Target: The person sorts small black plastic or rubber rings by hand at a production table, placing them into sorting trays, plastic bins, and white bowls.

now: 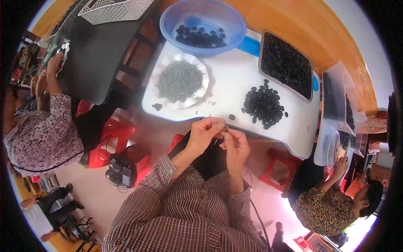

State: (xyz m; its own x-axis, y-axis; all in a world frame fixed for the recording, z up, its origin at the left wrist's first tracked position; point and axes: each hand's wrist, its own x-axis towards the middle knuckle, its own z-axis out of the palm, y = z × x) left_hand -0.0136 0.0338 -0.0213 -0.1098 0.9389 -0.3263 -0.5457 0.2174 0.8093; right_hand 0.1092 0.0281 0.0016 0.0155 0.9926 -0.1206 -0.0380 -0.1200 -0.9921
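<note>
My left hand [205, 134] and my right hand [236, 147] meet just in front of the white table's [226, 88] near edge. Between their fingertips they pinch a small dark brownish piece [226, 127], partly hidden by the fingers. A single black oval piece [232, 117] lies on the table just beyond them. Farther right spreads a loose pile of similar black oval pieces [263, 104]. To the left is a white fluted plate [203, 69] heaped with small greyish bits [179, 80].
A blue basket [233, 25] with black pieces stands at the back, beside a tray [310, 94] full of black pieces. Clear bins [336, 96] stand at right. People work at left [50, 126] and right [329, 210]. Red stools [279, 168] flank me.
</note>
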